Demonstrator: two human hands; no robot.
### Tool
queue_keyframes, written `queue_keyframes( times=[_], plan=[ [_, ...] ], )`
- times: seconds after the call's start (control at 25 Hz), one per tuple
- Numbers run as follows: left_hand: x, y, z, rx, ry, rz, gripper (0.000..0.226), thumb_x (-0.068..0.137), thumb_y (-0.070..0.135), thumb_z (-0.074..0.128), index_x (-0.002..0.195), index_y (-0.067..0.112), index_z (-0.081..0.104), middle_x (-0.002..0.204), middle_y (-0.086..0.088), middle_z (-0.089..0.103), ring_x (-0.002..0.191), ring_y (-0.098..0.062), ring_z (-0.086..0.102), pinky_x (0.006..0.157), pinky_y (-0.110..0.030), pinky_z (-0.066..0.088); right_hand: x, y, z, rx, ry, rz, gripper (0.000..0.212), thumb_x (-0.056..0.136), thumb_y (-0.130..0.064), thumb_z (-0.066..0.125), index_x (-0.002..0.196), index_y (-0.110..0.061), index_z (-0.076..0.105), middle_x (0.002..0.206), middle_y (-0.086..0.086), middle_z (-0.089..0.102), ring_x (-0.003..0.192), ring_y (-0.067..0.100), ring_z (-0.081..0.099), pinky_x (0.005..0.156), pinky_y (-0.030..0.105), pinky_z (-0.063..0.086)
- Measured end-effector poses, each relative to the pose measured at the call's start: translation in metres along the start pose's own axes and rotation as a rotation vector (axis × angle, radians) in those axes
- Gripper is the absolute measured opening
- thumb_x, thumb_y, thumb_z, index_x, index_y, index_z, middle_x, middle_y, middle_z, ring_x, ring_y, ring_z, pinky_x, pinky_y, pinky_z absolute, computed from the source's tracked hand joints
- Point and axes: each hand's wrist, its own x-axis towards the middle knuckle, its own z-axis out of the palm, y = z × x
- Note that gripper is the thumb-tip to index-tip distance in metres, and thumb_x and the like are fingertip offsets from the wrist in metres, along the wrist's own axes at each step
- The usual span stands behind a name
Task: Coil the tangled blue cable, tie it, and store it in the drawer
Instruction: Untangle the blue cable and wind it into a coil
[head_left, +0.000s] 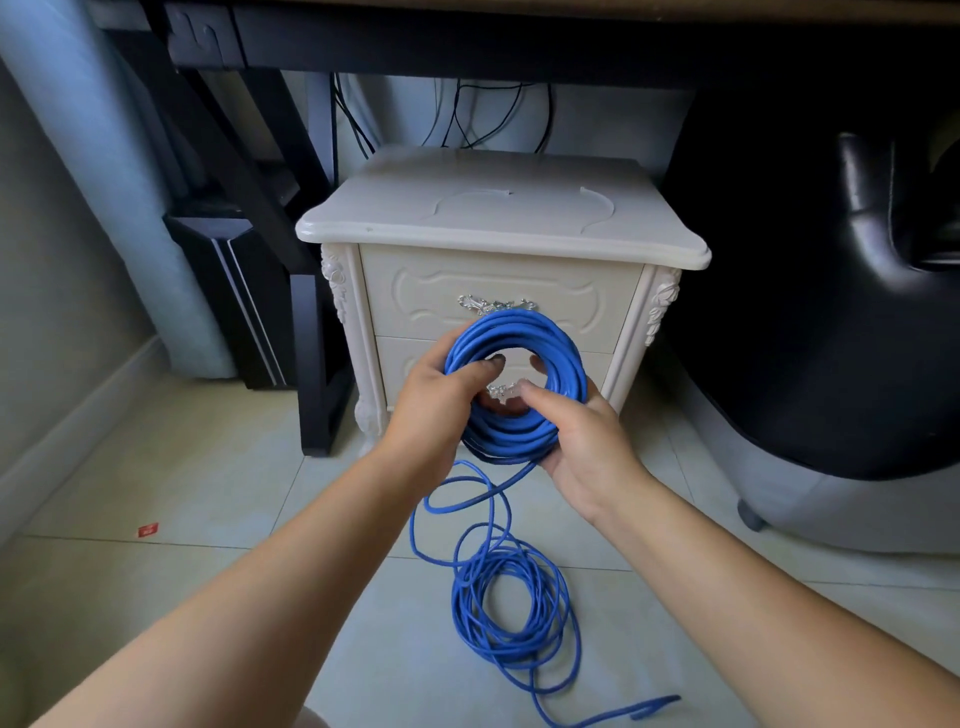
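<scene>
Both hands hold a coil of blue cable (524, 332) upright in front of the closed drawers (415, 296) of a cream nightstand (493, 228). The left hand (436, 410) grips the coil's left side, fingers (485, 365) curled through its centre. The right hand (589, 447) clasps its lower right. The uncoiled remainder (509, 613) lies looped on the tiled floor (208, 493).
</scene>
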Motion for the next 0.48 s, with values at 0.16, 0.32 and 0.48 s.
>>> queue_keyframes(
  times=[0.16,0.32,0.48],
  plan=[
    [0.006,-0.003,-0.003,0.246,-0.07,-0.023,0.037,0.087,0.006,0.065,0.118,0.027,0.063,0.087,0.007,0.068,0.081,-0.005,0.062,0.072,-0.015,0.048,0.009,-0.011,-0.011,-0.35,0.155,-0.104,0.035,0.083,0.006,0.052,0.101,-0.023,0.061,0.061,0.001,0.066,0.071,0.027,0.073,0.082,0.046,0.057],
    [0.004,0.001,-0.005,0.608,-0.098,0.159,0.062,0.08,0.002,0.069,0.133,0.027,0.052,0.112,0.008,0.061,0.089,0.009,0.059,0.077,-0.007,0.046,0.006,-0.022,-0.012,-0.969,0.035,-0.306,0.042,0.08,0.003,0.049,0.1,-0.033,0.059,0.083,0.003,0.067,0.075,0.025,0.067,0.069,0.036,0.053],
    [0.003,-0.004,0.001,1.009,-0.222,0.298,0.077,0.079,0.002,0.055,0.147,0.032,0.035,0.105,0.005,0.06,0.095,-0.013,0.057,0.075,-0.02,0.04,0.0,-0.019,-0.006,-1.466,-0.105,-0.491,0.042,0.083,-0.003,0.05,0.12,-0.023,0.048,0.101,0.0,0.058,0.09,0.03,0.056,0.073,0.039,0.046]
  ],
)
